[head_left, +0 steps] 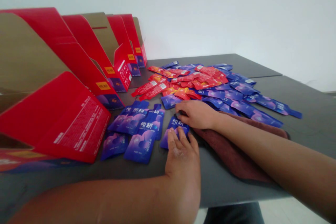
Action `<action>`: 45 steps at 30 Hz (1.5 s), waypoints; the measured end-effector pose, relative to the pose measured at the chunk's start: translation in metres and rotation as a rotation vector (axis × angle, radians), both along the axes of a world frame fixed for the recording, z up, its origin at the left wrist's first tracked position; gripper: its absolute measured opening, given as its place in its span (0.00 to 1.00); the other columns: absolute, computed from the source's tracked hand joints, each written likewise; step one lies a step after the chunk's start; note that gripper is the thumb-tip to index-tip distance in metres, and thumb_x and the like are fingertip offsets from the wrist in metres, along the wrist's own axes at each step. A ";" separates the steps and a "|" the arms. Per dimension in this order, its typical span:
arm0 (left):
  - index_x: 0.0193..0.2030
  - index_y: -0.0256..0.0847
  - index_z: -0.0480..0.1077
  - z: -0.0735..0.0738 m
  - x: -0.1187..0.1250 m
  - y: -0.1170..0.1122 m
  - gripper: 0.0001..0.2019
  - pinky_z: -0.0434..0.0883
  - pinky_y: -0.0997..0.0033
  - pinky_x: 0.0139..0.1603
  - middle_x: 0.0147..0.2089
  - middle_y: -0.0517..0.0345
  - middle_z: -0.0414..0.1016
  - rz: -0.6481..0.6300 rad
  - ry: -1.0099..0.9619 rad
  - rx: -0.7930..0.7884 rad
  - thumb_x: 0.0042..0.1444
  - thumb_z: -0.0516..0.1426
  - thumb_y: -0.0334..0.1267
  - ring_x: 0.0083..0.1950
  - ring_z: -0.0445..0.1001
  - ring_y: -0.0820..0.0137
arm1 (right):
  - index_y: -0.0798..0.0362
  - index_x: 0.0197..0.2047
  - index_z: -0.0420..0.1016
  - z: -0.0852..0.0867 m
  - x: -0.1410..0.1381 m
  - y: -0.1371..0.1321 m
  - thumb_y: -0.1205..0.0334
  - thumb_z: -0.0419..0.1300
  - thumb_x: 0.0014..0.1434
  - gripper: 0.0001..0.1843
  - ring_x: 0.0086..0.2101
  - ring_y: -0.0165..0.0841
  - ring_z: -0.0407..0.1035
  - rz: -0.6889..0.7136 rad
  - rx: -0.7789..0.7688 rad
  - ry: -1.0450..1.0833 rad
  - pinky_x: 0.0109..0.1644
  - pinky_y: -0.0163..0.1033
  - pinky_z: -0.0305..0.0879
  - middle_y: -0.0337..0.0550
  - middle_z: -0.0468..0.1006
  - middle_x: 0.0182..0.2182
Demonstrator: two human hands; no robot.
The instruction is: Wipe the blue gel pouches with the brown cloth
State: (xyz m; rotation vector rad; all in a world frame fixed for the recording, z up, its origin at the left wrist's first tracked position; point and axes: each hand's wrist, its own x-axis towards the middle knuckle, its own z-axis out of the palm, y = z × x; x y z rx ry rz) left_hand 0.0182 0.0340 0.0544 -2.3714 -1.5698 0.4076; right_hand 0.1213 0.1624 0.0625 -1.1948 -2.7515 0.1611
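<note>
You work at a dark grey table (301, 129). Well left of your grip stands a row of open red cardboard cartons (86, 52) with tan inner faces, and the nearest is cut off by the frame's left edge. Ahead of your hands lies a loose heap of red sachets (183, 80), running into blue sachets (244, 101) on the right. Just left of your grip sits a closer group of blue printed sachets (136, 136), overlapping one another. A brown towel (231, 154) lies under your right forearm.

Your two hands meet on one blue sachet (175, 125), which lies flat on the table between them. Your left hand (182, 154) is spread, its fingers (178, 138) resting on the sachet's lower part without pinching. Your right hand (195, 113) is curled over the sachet's upper end, but its fingertips are hidden, so you can't tell whether it is pinching. Flat, even pressure like this suits so slick and thin a sachet, because it limits sliding. Your fingers cover much of its print, and the cartons' insides cannot be made out.
</note>
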 end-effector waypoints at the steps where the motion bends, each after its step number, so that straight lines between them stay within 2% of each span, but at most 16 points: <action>1: 0.65 0.33 0.60 0.000 0.000 0.000 0.25 0.64 0.48 0.63 0.63 0.30 0.63 0.001 -0.001 0.001 0.60 0.49 0.27 0.61 0.66 0.49 | 0.52 0.38 0.71 0.000 0.000 0.000 0.61 0.54 0.60 0.07 0.35 0.34 0.69 -0.005 0.003 0.002 0.35 0.35 0.55 0.45 0.77 0.36; 5: 0.64 0.36 0.62 0.001 -0.001 -0.001 0.25 0.66 0.48 0.61 0.62 0.35 0.66 0.018 0.004 0.000 0.59 0.50 0.26 0.60 0.67 0.50 | 0.52 0.38 0.70 0.000 0.001 0.000 0.62 0.54 0.59 0.06 0.34 0.33 0.68 0.024 0.003 0.022 0.34 0.35 0.54 0.44 0.77 0.35; 12: 0.64 0.34 0.62 0.003 0.000 0.001 0.25 0.65 0.49 0.63 0.63 0.33 0.65 0.001 0.013 -0.018 0.60 0.47 0.25 0.60 0.67 0.50 | 0.55 0.36 0.71 0.001 -0.003 -0.004 0.66 0.55 0.57 0.04 0.35 0.32 0.66 0.252 -0.068 0.119 0.38 0.35 0.58 0.43 0.75 0.35; 18: 0.65 0.36 0.60 0.001 0.000 0.001 0.24 0.65 0.48 0.63 0.64 0.35 0.65 -0.005 0.036 -0.008 0.61 0.48 0.29 0.61 0.67 0.50 | 0.54 0.36 0.70 0.001 -0.004 -0.005 0.65 0.54 0.58 0.04 0.35 0.33 0.67 0.184 -0.050 0.098 0.38 0.35 0.57 0.44 0.76 0.35; 29: 0.65 0.35 0.60 0.002 0.000 0.001 0.25 0.65 0.47 0.62 0.63 0.34 0.65 0.016 0.021 -0.012 0.60 0.49 0.27 0.61 0.67 0.49 | 0.52 0.37 0.70 -0.001 -0.001 0.000 0.61 0.54 0.60 0.06 0.35 0.34 0.69 -0.032 0.011 -0.011 0.35 0.36 0.54 0.44 0.77 0.36; 32: 0.65 0.35 0.60 0.002 0.000 0.001 0.25 0.64 0.48 0.63 0.63 0.34 0.64 0.017 0.014 -0.018 0.60 0.49 0.27 0.61 0.66 0.49 | 0.52 0.38 0.70 -0.001 0.000 0.000 0.61 0.53 0.60 0.06 0.35 0.34 0.69 0.001 0.007 0.001 0.35 0.36 0.55 0.44 0.77 0.36; 39: 0.65 0.36 0.60 0.000 0.000 0.001 0.24 0.65 0.48 0.63 0.64 0.36 0.64 -0.006 0.033 -0.008 0.61 0.48 0.29 0.61 0.67 0.50 | 0.54 0.35 0.69 -0.001 -0.003 -0.003 0.65 0.54 0.58 0.04 0.35 0.32 0.67 0.230 -0.052 0.106 0.39 0.35 0.58 0.43 0.75 0.35; 42: 0.65 0.35 0.60 0.000 0.000 0.000 0.24 0.65 0.49 0.63 0.64 0.35 0.65 -0.010 0.033 0.000 0.61 0.49 0.29 0.61 0.67 0.50 | 0.54 0.35 0.69 -0.001 -0.004 -0.004 0.65 0.54 0.58 0.04 0.35 0.32 0.67 0.216 -0.050 0.111 0.39 0.35 0.58 0.44 0.75 0.35; 45: 0.64 0.37 0.61 0.001 -0.001 0.000 0.24 0.66 0.49 0.62 0.63 0.37 0.66 0.002 0.028 0.003 0.61 0.49 0.28 0.60 0.68 0.50 | 0.53 0.36 0.69 -0.002 -0.003 -0.003 0.63 0.54 0.59 0.05 0.36 0.33 0.68 0.139 -0.025 0.078 0.38 0.35 0.57 0.44 0.76 0.36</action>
